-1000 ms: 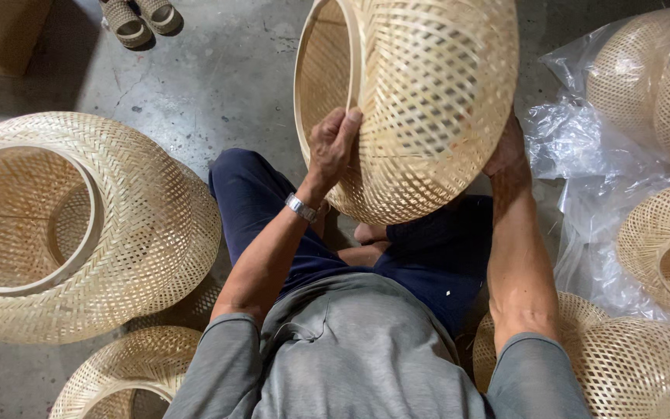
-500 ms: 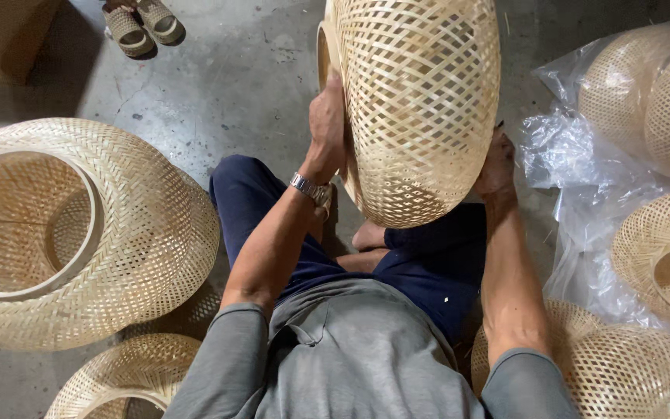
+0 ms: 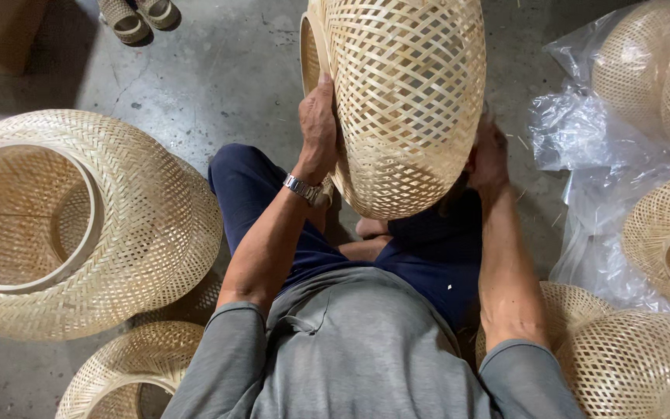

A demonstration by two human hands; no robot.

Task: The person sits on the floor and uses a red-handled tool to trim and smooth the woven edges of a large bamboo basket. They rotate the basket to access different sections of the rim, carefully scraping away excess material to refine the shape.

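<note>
At top centre both hands grip a woven bamboo shade (image 3: 409, 101), left hand (image 3: 318, 128) at its rim, right hand (image 3: 490, 155) on its far side, with a larger woven shade (image 3: 149, 233) on the floor at left.

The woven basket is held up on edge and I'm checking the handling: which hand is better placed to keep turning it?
Probably the left hand: it grips the woven basket at its open rim. The right hand only props the far side, mostly hidden.

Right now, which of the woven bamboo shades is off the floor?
The domed woven shade at top centre, held up between left hand and right hand. The other shades, like the big one at left, rest on the floor.
</note>
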